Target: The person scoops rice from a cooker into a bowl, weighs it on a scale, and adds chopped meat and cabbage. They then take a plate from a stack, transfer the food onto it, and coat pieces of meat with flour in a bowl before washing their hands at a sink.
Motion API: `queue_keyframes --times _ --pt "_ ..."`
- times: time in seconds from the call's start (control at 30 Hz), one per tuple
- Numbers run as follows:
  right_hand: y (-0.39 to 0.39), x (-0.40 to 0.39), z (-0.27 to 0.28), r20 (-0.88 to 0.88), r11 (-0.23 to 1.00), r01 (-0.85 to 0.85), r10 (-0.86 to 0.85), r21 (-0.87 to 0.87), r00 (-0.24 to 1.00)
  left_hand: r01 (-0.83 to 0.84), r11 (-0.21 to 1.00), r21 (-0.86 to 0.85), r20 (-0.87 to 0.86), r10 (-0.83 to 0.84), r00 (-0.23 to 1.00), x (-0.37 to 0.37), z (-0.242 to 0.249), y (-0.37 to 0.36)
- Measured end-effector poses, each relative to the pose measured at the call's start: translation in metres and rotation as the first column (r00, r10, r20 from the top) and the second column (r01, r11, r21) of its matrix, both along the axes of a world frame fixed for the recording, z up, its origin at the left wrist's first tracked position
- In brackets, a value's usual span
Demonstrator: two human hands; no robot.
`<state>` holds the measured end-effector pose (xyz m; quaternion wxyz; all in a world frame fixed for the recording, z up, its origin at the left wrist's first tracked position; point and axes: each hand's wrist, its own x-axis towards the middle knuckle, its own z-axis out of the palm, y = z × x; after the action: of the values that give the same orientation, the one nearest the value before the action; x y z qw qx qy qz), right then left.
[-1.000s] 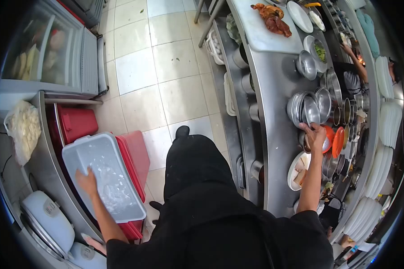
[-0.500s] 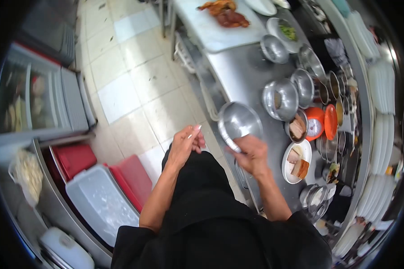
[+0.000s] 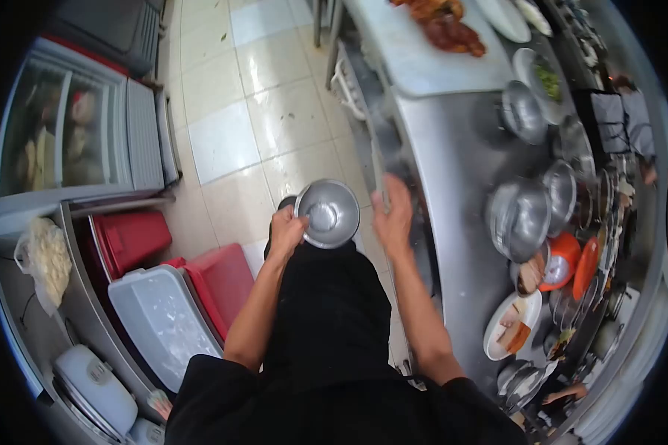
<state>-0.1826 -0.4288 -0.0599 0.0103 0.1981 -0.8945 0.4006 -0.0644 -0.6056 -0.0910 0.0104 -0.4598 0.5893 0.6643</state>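
Our left hand [image 3: 286, 231] grips a metal bowl [image 3: 328, 213] by its left rim, fingers curled over the edge, so the bowl sits just to the right of that hand with its hollow facing up at us. It hangs in the air over the tiled floor [image 3: 274, 126], in front of our black clothing, between our two hands. Our right hand [image 3: 393, 215] is on the far side of the bowl, just beside its right rim; the fingers are spread and blurred, and we cannot tell whether they touch the bowl.

To our right runs a steel counter [image 3: 453, 148]. On it stand several more metal bowls, the nearest a stack [image 3: 519, 219], with an orange lid [image 3: 560, 259] and a white plate of sliced food [image 3: 508, 326] further along. At the far end a white board carries roast meat [image 3: 445, 26].

To our left a grey plastic tub [image 3: 159, 322] rests on red boxes [image 3: 223, 285], and a glass-topped freezer [image 3: 59, 137] stands beyond them.
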Motion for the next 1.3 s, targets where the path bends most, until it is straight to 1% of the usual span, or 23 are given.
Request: queue_keyframes --times 0.1,0.17,0.23,0.3,0.37,0.43,0.47,0.53,0.57,0.63,0.67,0.7,0.77,0.8,0.83,0.87,0.9,0.93,1.0,1.07,1.17,1.23,1.3 --pt "-0.027 -0.074 -0.044 0.136 0.989 0.132 -0.139 0.058 0.981 -0.155 0.987 0.034 -0.003 0.155 0.988 -0.013 -0.058 -0.003" --pt "-0.042 -0.119 -0.074 0.168 0.954 0.243 -0.272 0.173 0.948 -0.171 0.981 0.089 0.009 0.171 0.985 -0.025 -0.071 -0.004" --pt "-0.053 -0.152 -0.095 0.081 0.938 0.279 -0.3 0.207 0.95 -0.147 0.984 0.099 0.041 0.144 0.989 -0.038 -0.085 -0.007" --pt "-0.051 -0.177 -0.12 0.026 0.894 0.258 -0.287 0.367 0.958 -0.119 0.988 0.103 0.066 0.113 0.991 -0.051 -0.099 -0.014" --pt "-0.06 -0.182 -0.113 -0.002 0.814 0.286 -0.33 0.506 0.944 -0.027 0.999 0.046 0.048 0.025 0.999 -0.065 -0.11 -0.023" --pt "-0.059 -0.189 -0.107 0.062 0.783 0.184 -0.273 0.594 0.96 -0.009 0.996 0.091 0.066 0.003 0.998 -0.082 -0.115 -0.034" --pt "-0.06 -0.189 -0.104 0.058 0.775 0.191 -0.282 0.603 0.958 0.022 0.998 0.065 0.057 -0.026 0.998 -0.091 -0.122 -0.038" --pt "-0.066 -0.189 -0.096 0.229 0.817 0.232 -0.4 0.528 0.887 0.058 0.998 -0.002 -0.026 -0.058 0.998 -0.111 -0.136 -0.044" --pt "-0.058 -0.2 -0.108 0.221 0.812 0.244 -0.411 0.531 0.885 0.068 0.998 0.003 -0.034 -0.068 0.997 -0.119 -0.141 -0.045" --pt "-0.045 -0.224 -0.132 0.181 0.921 0.269 -0.326 0.28 0.928 0.108 0.993 -0.043 -0.073 -0.111 0.991 -0.14 -0.138 -0.051" --pt "-0.043 -0.237 -0.129 0.009 0.851 0.212 -0.247 0.481 0.969 0.119 0.992 -0.047 -0.082 -0.123 0.989 -0.149 -0.135 -0.054" --pt "-0.04 -0.248 -0.146 0.002 0.85 0.227 -0.259 0.476 0.966 0.116 0.993 -0.008 -0.079 -0.116 0.99 -0.157 -0.132 -0.057" --pt "-0.03 -0.272 -0.193 -0.157 0.808 0.074 0.024 0.584 0.987 0.129 0.991 0.028 -0.074 -0.126 0.989 -0.17 -0.131 -0.063" --pt "-0.038 -0.275 -0.192 -0.159 0.809 0.087 0.008 0.581 0.987 0.136 0.99 0.036 -0.072 -0.133 0.988 -0.175 -0.132 -0.066" --pt "-0.052 -0.278 -0.186 0.027 0.686 0.104 -0.178 0.72 0.984 0.144 0.989 0.045 -0.068 -0.141 0.988 -0.179 -0.134 -0.068" --pt "-0.062 -0.28 -0.18 0.177 0.547 0.068 -0.383 0.834 0.907 0.161 0.986 0.044 -0.07 -0.157 0.985 -0.182 -0.136 -0.07" --pt "-0.057 -0.281 -0.187 0.174 0.546 0.08 -0.397 0.834 0.901 0.167 0.985 0.046 -0.076 -0.164 0.984 -0.186 -0.139 -0.071" --pt "-0.052 -0.283 -0.197 0.091 0.563 0.098 -0.298 0.821 0.95 0.168 0.985 0.048 -0.086 -0.163 0.983 -0.191 -0.142 -0.072" --pt "-0.047 -0.291 -0.208 0.0 0.579 0.115 -0.194 0.807 0.981 0.168 0.984 0.064 -0.096 -0.162 0.982 -0.2 -0.146 -0.071" --pt "-0.045 -0.293 -0.213 0.115 0.666 0.083 -0.248 0.741 0.962 0.175 0.981 0.08 -0.097 -0.167 0.981 -0.204 -0.149 -0.07" --pt "-0.04 -0.29 -0.232 -0.181 0.681 0.273 -0.204 0.68 0.962 0.215 0.974 0.067 -0.125 -0.206 0.971 -0.215 -0.15 -0.071" --pt "-0.031 -0.293 -0.228 0.182 0.695 0.129 -0.356 0.707 0.917 0.18 0.967 0.183 -0.128 -0.158 0.979 -0.221 -0.142 -0.074" --pt "-0.027 -0.288 -0.225 0.195 0.742 0.18 -0.388 0.646 0.901 0.181 0.961 0.211 -0.116 -0.159 0.98 -0.224 -0.132 -0.078"
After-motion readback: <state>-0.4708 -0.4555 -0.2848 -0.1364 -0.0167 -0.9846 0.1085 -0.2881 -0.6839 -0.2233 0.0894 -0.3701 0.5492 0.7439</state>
